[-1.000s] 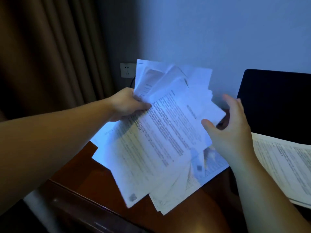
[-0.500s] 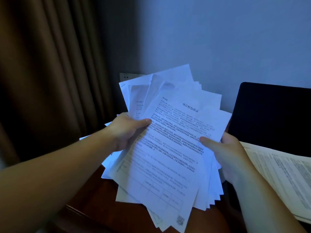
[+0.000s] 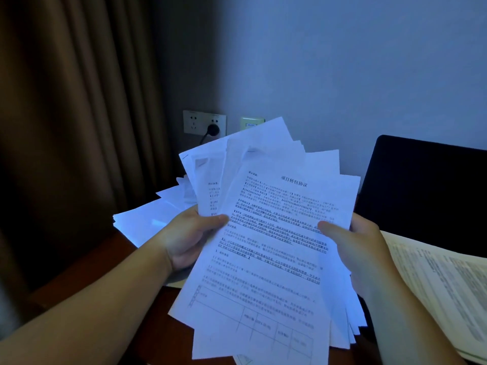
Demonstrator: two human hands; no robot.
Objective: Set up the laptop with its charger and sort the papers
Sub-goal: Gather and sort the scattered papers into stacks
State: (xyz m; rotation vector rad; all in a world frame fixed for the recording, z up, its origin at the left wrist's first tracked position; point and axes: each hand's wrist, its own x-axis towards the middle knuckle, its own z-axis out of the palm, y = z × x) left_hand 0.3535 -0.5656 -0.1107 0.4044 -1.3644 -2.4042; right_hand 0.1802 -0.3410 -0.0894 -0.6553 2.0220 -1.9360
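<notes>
Left hand (image 3: 191, 239) and right hand (image 3: 355, 248) gripping opposite edges of a fanned stack of papers (image 3: 266, 248), thumbs on top, sheets white, printed, unevenly splayed

The sheets (image 3: 274, 233) I hold are thin white printed paper, smooth and matt. The desk (image 3: 158, 312) under them looks like dark polished wood (faintly glossy). The curtain (image 3: 79, 114) is heavy brown cloth, softly pleated. The laptop lid (image 3: 427, 193) looks matt black.

Top sheet (image 3: 266, 248) is headed "项目转包协议".
</notes>
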